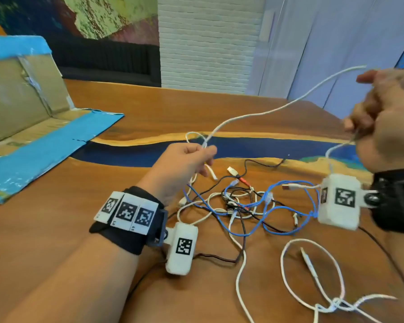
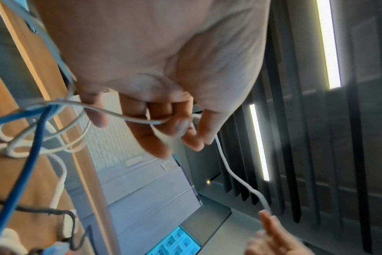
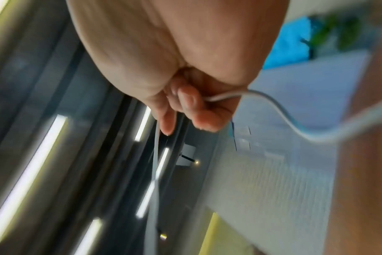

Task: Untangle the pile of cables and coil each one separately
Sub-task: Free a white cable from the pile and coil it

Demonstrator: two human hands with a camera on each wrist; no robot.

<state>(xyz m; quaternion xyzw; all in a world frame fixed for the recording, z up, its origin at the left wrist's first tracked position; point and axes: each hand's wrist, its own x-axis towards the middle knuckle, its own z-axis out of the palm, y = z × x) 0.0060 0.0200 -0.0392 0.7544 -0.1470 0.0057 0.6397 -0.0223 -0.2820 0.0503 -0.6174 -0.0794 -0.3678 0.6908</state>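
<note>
A white cable (image 1: 261,113) stretches through the air between both hands. My left hand (image 1: 191,157) pinches it above the table's middle, with a small loop (image 1: 195,136) standing just beyond the fingers; the left wrist view shows the fingers (image 2: 164,131) curled round the white cable (image 2: 236,176). My right hand (image 1: 383,117) is raised at the right and grips the same cable (image 3: 273,103) in curled fingers (image 3: 199,110). Below lies the tangled pile (image 1: 243,203) of blue, black and white cables. A separate white cable (image 1: 313,271) lies looped at the front right.
An opened cardboard box with blue tape (image 1: 33,117) lies at the left of the wooden table (image 1: 56,229). A dark blue resin strip (image 1: 266,148) crosses the table. A white brick wall and pale panels stand behind.
</note>
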